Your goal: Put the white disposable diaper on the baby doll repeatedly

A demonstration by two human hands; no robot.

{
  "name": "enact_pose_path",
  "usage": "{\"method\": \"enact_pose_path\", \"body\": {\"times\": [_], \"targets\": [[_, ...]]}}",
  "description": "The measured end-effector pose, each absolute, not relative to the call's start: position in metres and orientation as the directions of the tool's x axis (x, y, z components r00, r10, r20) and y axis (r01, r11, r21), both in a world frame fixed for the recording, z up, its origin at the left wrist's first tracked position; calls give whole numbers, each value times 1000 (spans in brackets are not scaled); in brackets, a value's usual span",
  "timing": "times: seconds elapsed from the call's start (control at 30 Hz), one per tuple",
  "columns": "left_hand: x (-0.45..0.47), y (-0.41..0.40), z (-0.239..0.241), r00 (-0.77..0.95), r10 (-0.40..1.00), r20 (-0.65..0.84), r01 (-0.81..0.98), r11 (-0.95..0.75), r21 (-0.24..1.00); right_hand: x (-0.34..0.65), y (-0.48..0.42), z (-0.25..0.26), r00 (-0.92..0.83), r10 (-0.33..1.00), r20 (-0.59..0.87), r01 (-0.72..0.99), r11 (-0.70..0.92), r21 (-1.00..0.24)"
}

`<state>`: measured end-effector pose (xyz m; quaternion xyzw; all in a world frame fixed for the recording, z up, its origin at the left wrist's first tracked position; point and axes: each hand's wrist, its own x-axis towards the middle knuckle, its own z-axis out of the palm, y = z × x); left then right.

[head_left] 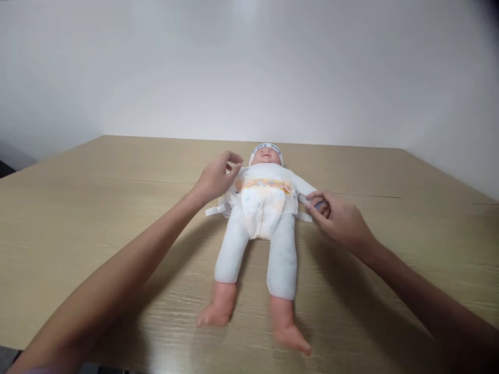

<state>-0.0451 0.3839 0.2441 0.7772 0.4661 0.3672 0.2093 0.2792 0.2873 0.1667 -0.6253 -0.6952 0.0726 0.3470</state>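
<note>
A baby doll with a white cloth body lies on its back, its bare plastic feet towards me. A white diaper with an orange printed waistband covers its belly and crotch. The diaper's side tabs stick out unfastened at both hips. My left hand is beside the doll's shoulder on the left, fingers curled towards the thumb; what they hold, if anything, is hidden. My right hand pinches the end of the doll's outstretched arm, where a small blue spot shows between the fingers.
Everything lies on a wide wooden table with thin seam lines across it. Behind its far edge rises a plain pale wall. The doll's head wears a white cap with blue lettering, close to that far edge.
</note>
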Motion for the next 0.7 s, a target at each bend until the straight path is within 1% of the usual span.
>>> {"method": "enact_pose_path", "body": {"times": [0.07, 0.1, 0.17, 0.2, 0.23, 0.3, 0.4, 0.5, 0.6, 0.7], "targets": [[-24, 373, 255, 421, 755, 502, 553, -652, 518, 277, 278, 152, -3, 910, 415, 857, 216, -467], [-11, 367, 258, 502, 687, 526, 521, -725, 450, 276, 276, 145, -15, 904, 428, 875, 219, -432], [13, 357, 256, 647, 584, 490, 466, -811, 352, 274, 276, 135, -23, 891, 454, 900, 217, -379], [22, 354, 253, 692, 567, 448, 467, -824, 321, 274, 277, 132, -15, 887, 461, 905, 207, -371], [30, 352, 248, 715, 569, 406, 488, -822, 294, 274, 279, 130, 5, 890, 457, 905, 190, -380], [39, 350, 239, 726, 594, 345, 541, -804, 246, 275, 282, 130, 74, 909, 411, 890, 125, -438], [40, 349, 230, 715, 622, 319, 585, -782, 214, 277, 284, 133, 166, 947, 276, 856, 0, -517], [37, 347, 229, 704, 639, 311, 603, -769, 214, 279, 285, 135, 217, 960, 175, 835, -90, -542], [37, 346, 230, 703, 638, 315, 607, -769, 203, 284, 287, 137, 195, 971, 141, 823, -84, -562], [38, 347, 229, 707, 633, 316, 601, -773, 204, 293, 290, 146, 106, 988, 117, 747, -2, -665]]}}
